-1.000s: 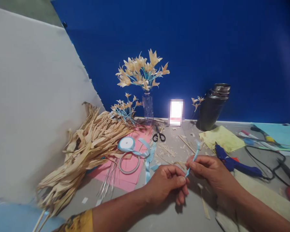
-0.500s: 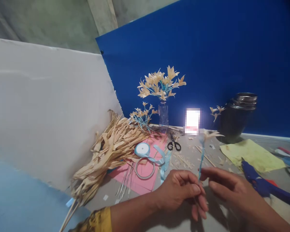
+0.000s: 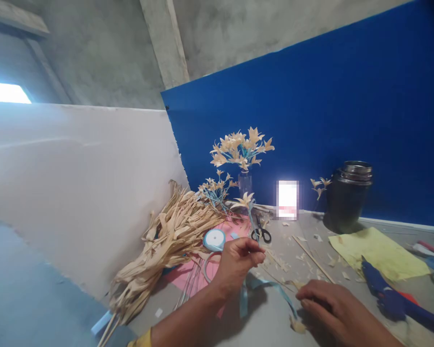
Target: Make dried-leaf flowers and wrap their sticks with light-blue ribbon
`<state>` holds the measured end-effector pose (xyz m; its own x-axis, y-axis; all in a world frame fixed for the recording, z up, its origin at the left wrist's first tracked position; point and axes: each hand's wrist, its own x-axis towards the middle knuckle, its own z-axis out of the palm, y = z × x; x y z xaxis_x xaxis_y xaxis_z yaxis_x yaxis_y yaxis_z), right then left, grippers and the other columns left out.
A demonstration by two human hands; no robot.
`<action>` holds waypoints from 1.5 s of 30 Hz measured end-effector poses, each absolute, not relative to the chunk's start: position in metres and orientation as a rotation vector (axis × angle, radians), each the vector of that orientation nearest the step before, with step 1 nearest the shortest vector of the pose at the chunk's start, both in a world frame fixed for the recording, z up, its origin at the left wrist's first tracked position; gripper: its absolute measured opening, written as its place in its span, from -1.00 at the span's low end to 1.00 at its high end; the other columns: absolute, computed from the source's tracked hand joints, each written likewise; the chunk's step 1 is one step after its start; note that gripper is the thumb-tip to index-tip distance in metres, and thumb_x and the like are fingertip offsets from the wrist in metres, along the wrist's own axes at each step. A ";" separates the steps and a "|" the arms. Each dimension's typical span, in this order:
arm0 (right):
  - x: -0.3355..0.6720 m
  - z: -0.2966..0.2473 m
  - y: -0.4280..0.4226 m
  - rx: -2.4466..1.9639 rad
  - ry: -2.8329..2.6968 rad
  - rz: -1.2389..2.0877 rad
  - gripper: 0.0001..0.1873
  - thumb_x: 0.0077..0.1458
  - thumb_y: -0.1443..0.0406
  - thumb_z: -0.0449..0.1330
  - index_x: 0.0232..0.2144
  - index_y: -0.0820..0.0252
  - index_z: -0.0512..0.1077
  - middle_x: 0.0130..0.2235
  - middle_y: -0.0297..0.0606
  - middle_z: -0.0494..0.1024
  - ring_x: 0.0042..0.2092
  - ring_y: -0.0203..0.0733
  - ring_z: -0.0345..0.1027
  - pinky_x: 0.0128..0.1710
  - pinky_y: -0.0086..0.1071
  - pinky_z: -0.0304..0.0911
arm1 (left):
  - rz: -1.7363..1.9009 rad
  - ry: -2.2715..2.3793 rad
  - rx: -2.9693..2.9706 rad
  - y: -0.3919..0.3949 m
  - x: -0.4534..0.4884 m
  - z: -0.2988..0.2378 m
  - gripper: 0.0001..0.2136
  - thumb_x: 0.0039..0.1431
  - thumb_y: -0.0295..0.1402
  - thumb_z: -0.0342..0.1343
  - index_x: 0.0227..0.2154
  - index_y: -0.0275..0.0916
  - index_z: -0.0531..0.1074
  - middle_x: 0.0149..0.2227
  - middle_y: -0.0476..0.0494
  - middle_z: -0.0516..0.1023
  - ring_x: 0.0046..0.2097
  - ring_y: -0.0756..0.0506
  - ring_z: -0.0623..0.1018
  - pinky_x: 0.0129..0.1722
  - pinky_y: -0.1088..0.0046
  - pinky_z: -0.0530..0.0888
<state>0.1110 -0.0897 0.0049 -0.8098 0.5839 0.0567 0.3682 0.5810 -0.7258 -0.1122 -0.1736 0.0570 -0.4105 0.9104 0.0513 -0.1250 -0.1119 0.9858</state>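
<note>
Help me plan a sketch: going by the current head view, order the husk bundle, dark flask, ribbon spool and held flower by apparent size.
1. Husk bundle
2. Dark flask
3. Ribbon spool and held flower, unranked: they look close, and the flower, in the left hand, sits nearer the camera.

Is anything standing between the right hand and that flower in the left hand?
Nothing visible does. The gap from the right hand to the flower in the left hand looks open; pale scraps just lie on the table below.
</note>
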 end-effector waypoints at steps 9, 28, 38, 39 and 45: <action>0.110 0.012 -0.091 -0.739 -2.651 0.903 -0.71 0.24 0.22 0.03 -0.30 0.11 0.55 -0.25 -0.21 0.64 -0.18 -0.07 0.49 -0.16 -0.28 0.27 | 1.577 1.542 1.485 -0.164 -0.103 0.049 -0.96 0.01 -0.43 0.27 -0.50 -0.22 0.60 -0.42 -0.09 0.58 -0.32 -0.07 0.49 -0.23 0.44 0.39; 0.109 0.022 -0.093 -0.760 -2.814 0.676 -0.73 0.19 0.33 0.06 -0.29 0.14 0.59 -0.25 -0.19 0.66 -0.22 -0.13 0.50 -0.23 -0.39 0.19 | 1.548 1.441 1.399 -0.087 -0.087 0.060 -0.98 -0.05 -0.45 0.25 -0.50 -0.26 0.58 -0.51 -0.11 0.58 -0.43 -0.05 0.50 -0.35 0.43 0.43; 0.111 0.030 -0.092 -0.765 -2.871 0.596 -0.79 0.15 0.35 0.13 -0.34 0.15 0.59 -0.28 -0.20 0.67 -0.27 -0.15 0.50 -0.30 -0.41 0.16 | 1.428 1.544 1.360 0.044 -0.039 0.022 -0.94 -0.06 -0.55 0.18 -0.50 -0.32 0.54 -0.63 0.01 0.44 -0.55 0.02 0.42 -0.54 0.51 0.36; 0.111 0.031 -0.092 -0.771 -2.877 0.590 -0.79 0.15 0.35 0.13 -0.35 0.15 0.59 -0.28 -0.20 0.67 -0.27 -0.15 0.50 -0.31 -0.41 0.15 | 1.423 1.554 1.371 0.049 -0.037 0.019 -0.93 -0.06 -0.56 0.18 -0.51 -0.31 0.53 -0.64 0.02 0.44 -0.55 0.02 0.42 -0.53 0.51 0.36; 0.114 0.034 -0.087 -0.825 -2.878 0.546 -0.82 0.18 0.31 0.14 -0.35 0.15 0.56 -0.26 -0.19 0.66 -0.25 -0.11 0.49 -0.32 -0.37 0.10 | 1.418 1.619 1.394 0.057 -0.053 0.011 -0.91 -0.05 -0.56 0.16 -0.49 -0.31 0.54 -0.60 0.02 0.47 -0.50 0.02 0.45 -0.50 0.55 0.37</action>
